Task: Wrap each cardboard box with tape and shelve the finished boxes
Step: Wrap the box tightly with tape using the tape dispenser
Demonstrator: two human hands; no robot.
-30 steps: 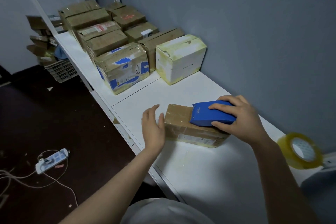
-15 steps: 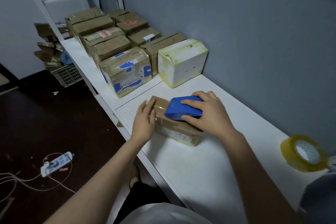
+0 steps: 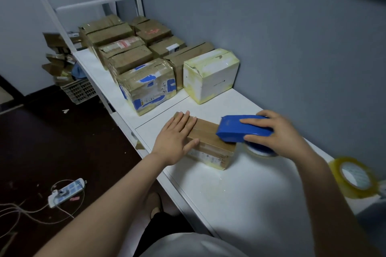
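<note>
Shelf board (image 3: 250,198) under both hands carries finished boxes (image 3: 146,85) beyond the left hand (image 3: 175,140), which presses flat, fingers straight, on the cardboard box (image 3: 211,144) between the hands. Right hand (image 3: 277,133) curls round the blue tape dispenser (image 3: 244,129) at its right end. Risk: the pull could drag the light box, skewing the tape (image 3: 259,153). Long axis runs hand to hand, left end toward the finished boxes

Left hand (image 3: 176,137) lies flat; right hand (image 3: 277,133) grips.
</note>
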